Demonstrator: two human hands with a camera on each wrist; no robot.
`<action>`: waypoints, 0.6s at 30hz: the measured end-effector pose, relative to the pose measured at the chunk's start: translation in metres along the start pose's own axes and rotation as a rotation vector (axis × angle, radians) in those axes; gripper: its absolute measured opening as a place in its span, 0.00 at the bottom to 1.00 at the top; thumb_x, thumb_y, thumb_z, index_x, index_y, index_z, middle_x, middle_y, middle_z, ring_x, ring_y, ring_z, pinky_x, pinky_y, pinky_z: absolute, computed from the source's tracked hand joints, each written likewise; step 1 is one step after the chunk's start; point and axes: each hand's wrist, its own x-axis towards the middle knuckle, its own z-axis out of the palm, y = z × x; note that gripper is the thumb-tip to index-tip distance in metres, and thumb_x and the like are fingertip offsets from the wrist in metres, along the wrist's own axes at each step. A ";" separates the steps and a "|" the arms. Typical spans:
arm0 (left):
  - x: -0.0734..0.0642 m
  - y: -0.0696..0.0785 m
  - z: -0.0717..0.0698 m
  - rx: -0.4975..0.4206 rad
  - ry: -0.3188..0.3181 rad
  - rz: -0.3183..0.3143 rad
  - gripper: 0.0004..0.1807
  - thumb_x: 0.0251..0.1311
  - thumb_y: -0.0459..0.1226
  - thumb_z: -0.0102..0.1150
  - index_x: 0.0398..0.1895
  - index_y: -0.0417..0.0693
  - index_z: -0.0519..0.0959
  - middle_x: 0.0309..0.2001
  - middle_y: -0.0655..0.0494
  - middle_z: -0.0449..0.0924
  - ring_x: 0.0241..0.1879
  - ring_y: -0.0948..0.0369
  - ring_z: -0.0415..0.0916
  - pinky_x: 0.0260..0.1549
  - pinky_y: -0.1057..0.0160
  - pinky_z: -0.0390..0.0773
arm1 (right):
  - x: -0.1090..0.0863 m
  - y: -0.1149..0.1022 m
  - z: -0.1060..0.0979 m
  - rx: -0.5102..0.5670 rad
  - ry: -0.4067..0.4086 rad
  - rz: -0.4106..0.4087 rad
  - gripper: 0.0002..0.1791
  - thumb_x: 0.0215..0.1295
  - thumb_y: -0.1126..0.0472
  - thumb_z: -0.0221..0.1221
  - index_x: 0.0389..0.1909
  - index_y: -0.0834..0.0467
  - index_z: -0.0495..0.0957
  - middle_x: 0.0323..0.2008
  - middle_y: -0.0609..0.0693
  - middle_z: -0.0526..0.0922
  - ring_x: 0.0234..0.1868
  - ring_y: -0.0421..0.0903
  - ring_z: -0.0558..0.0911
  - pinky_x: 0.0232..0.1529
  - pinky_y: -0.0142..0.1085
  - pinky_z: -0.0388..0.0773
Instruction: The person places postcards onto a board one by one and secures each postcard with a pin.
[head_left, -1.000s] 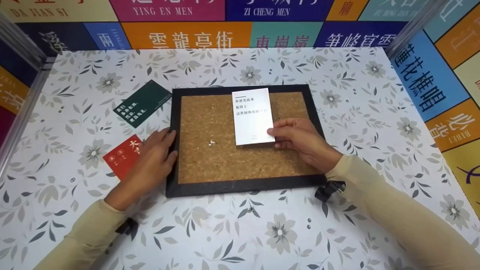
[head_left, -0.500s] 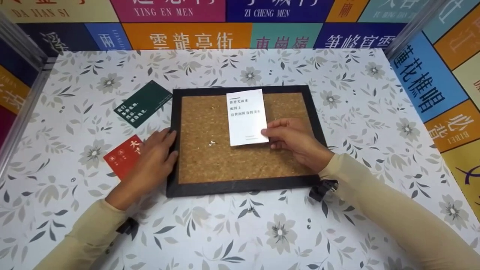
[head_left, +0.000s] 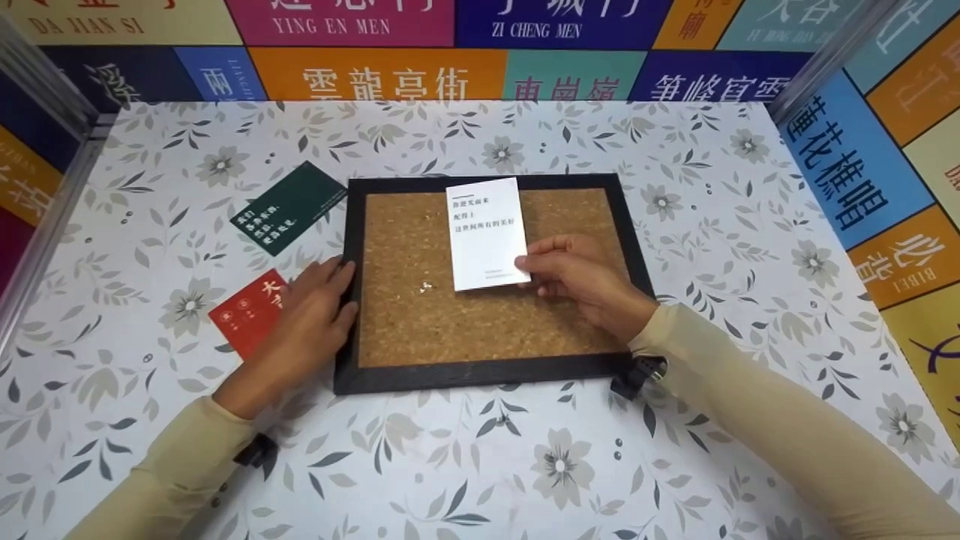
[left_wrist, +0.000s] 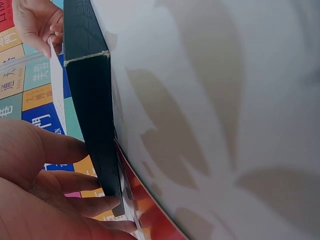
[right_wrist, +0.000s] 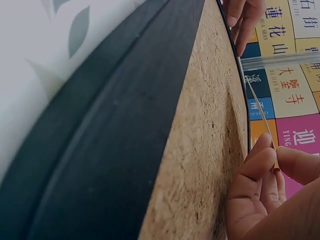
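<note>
Right grip (head_left: pixel 581 274) pinched the white card (head_left: pixel 486 232) low on its right edge, over the corkboard (head_left: pixel 420 330), mid-frame; left grip (head_left: pixel 311 319), fingers apart, touched the corkboard's rim. Light, stiffish, creasable, the card looked best held by edges!

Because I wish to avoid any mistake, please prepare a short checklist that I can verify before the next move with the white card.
1. White card gripped: ok, the right hand pinches it near its lower right edge.
2. Printed face visible: ok, text faces the head camera.
3. Card flat against the cork: not ok, the right wrist view shows it held off the surface.
4. Frame touched by the other hand: ok, the left hand rests at its left side.
5. Red card fully uncovered: not ok, the left hand hides part of it.
6. Shiny bits identified: cannot tell, too small.
</note>
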 end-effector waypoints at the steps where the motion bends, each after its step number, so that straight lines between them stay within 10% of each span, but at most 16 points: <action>1: 0.000 0.001 -0.001 0.001 -0.003 -0.006 0.35 0.79 0.32 0.56 0.84 0.28 0.59 0.84 0.30 0.56 0.85 0.32 0.47 0.81 0.28 0.43 | 0.000 0.000 0.001 0.002 -0.003 -0.001 0.10 0.72 0.71 0.70 0.48 0.64 0.80 0.37 0.50 0.89 0.31 0.42 0.89 0.29 0.26 0.81; 18: 0.000 0.001 -0.001 0.018 -0.025 -0.022 0.35 0.81 0.33 0.54 0.85 0.30 0.58 0.85 0.31 0.54 0.85 0.33 0.45 0.82 0.30 0.43 | 0.007 -0.001 0.027 0.004 -0.031 -0.002 0.09 0.70 0.72 0.70 0.47 0.66 0.81 0.35 0.53 0.88 0.28 0.42 0.87 0.27 0.28 0.81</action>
